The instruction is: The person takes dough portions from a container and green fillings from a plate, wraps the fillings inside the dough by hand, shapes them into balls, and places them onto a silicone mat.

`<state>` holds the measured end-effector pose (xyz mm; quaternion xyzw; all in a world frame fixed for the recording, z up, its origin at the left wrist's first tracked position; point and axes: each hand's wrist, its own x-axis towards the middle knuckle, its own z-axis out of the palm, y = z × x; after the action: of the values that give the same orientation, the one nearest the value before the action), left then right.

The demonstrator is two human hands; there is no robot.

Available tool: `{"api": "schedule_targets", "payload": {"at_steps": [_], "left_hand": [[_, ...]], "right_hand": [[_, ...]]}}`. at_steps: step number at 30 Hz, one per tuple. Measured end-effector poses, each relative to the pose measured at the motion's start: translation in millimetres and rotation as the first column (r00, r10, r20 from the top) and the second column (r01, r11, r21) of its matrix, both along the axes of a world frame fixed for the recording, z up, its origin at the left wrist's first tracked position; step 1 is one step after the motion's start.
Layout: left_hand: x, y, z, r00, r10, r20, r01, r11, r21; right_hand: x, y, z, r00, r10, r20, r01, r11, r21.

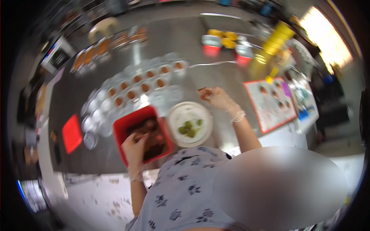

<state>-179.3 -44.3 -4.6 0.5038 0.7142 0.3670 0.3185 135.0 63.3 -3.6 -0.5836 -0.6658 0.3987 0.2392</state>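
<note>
My left hand (136,150), in a clear glove, is over a red plastic tub (117,127) of brown, crumbly food, its fingertips pinched at the food; blur hides whether they hold any. Above and right of a round white container (208,127) with green pieces (188,129) on it, my right hand (215,98), gloved too, holds a lump of reddish-brown food (204,94) at its fingertips. Beyond the tub stand rows of clear cups (173,92), several with a round brown piece (160,83) inside.
A red lid (72,134) lies at the left of the steel table (101,161). To the right is a red-edged white mat (268,115) with brown pieces. Filled trays (103,46) stand back left; red containers (212,43) and a stack of yellow containers (278,37) stand back right.
</note>
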Motion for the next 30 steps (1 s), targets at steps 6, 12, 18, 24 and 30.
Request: {"api": "schedule_targets", "payload": {"at_steps": [6, 12, 18, 24, 30], "left_hand": [[-6, 4, -10, 0.999, 0.025, -0.047, -0.026, 0.999, -0.028], [10, 8, -3, 0.997, 0.066, 0.027, -0.068, 0.993, 0.093], [19, 3, 0, 0.991, 0.108, 0.077, -0.119, 0.980, 0.158], [24, -4, -3, 0.978, 0.136, 0.159, -0.162, 0.974, 0.161], [34, -12, 0, 0.954, 0.187, 0.235, -0.228, 0.960, 0.163]], "right_hand": [[158, -45, -68, 0.697, -0.690, 0.194, 0.697, 0.716, 0.043], [275, -31, -95, 0.512, -0.813, 0.277, 0.771, 0.577, 0.270], [343, 29, -152, 0.726, -0.567, 0.389, 0.511, 0.824, 0.246], [389, 50, -144, 0.749, -0.217, 0.626, 0.356, 0.929, -0.103], [345, 32, -114, 0.833, -0.553, -0.022, 0.547, 0.828, -0.119]]}}
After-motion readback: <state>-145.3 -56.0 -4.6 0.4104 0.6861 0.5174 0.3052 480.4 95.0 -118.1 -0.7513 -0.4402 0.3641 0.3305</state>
